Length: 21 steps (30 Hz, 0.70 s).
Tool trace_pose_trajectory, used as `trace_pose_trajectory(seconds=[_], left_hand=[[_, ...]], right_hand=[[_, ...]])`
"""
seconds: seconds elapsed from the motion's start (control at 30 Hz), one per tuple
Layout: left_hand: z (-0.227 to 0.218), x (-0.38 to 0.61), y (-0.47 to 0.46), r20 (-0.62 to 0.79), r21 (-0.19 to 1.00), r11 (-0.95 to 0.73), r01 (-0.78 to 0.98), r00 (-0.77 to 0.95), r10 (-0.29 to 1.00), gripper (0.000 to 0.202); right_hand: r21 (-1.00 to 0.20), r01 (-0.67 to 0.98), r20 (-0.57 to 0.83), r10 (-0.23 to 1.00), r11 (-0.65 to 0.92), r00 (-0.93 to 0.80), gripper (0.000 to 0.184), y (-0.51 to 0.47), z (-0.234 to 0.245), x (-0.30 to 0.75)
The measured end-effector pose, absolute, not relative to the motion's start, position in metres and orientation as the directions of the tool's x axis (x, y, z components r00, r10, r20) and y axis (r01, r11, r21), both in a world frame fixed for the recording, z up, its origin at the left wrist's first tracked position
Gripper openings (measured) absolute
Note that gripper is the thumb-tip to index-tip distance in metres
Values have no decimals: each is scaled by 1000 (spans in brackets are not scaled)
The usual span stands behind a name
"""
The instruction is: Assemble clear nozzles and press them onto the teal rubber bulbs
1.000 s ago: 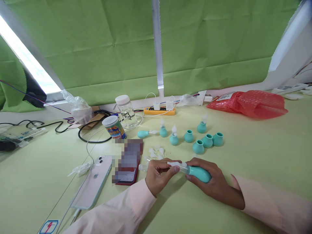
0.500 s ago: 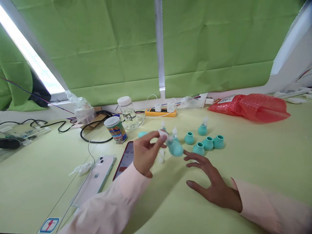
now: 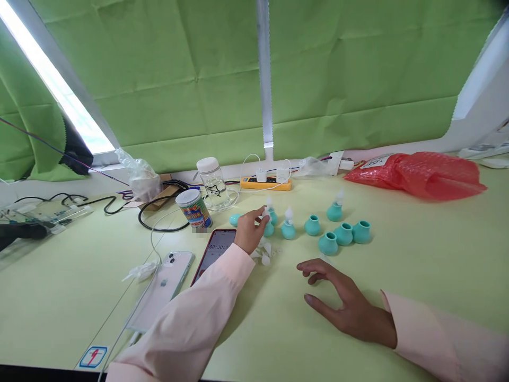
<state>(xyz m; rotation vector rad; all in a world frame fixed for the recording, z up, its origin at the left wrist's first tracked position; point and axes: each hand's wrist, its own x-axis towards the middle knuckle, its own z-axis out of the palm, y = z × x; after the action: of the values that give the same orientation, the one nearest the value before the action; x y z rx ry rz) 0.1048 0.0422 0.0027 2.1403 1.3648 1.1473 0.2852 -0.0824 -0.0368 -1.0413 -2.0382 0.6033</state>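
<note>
My left hand [image 3: 250, 231] pinches the white tip of a teal squeeze bulb [image 3: 269, 230], which is upright at table height. Close by are another tipped teal bulb [image 3: 288, 229] and one partly hidden behind my fingers. Several loose white tips [image 3: 265, 259] lie just in front of that hand. Over the table, my right hand [image 3: 338, 297] is open, fingers bent and apart, holding nothing. Beyond it sit several teal bulbs with open necks, among them one nearest bulb [image 3: 328, 244]. A tipped bulb [image 3: 334, 211] stands behind them.
Left of my left hand lie a phone showing a timer [image 3: 217, 249] and a pale phone [image 3: 165, 289] with a white cable across it. Farther back are a printed can [image 3: 194, 209], a lidded jar [image 3: 213, 183], a yellow power strip [image 3: 265, 184] and a red plastic bag [image 3: 433, 175].
My left hand has carried the tipped teal bulb leftward and down, away from my right hand, to the other tipped bulbs. My right hand stays open in nearly the same place.
</note>
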Motion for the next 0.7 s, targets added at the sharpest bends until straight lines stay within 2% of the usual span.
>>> trace_pose_trajectory(seconds=[0.17, 0.3, 0.37, 0.43, 0.5, 0.57, 0.7], left_hand=[[2, 105, 49, 370, 645, -433, 630, 238, 898, 37], [5, 100, 37, 446, 630, -433, 645, 156, 881, 46], [7, 94, 25, 531, 546, -501, 671, 186, 827, 41], [8, 89, 12, 548, 403, -574, 713, 315, 775, 28], [5, 84, 3, 460, 280, -584, 761, 428, 778, 22], [-1, 82, 1, 372, 209, -551, 808, 456, 809, 26], [-14, 81, 10, 278, 167, -532, 830, 478, 833, 41]], right_hand=[[-665, 513, 387, 838, 543, -385, 34, -81, -37, 286], [-645, 541, 376, 840, 541, -392, 33, -81, -35, 286], [-631, 546, 384, 834, 550, -397, 32, -81, -36, 286], [-613, 542, 406, 818, 575, -408, 29, -80, -36, 285], [-584, 536, 447, 793, 609, -414, 26, -79, -37, 285], [-548, 544, 495, 770, 636, -402, 24, -77, -38, 286], [-479, 583, 556, 741, 657, -378, 19, -74, -37, 288]])
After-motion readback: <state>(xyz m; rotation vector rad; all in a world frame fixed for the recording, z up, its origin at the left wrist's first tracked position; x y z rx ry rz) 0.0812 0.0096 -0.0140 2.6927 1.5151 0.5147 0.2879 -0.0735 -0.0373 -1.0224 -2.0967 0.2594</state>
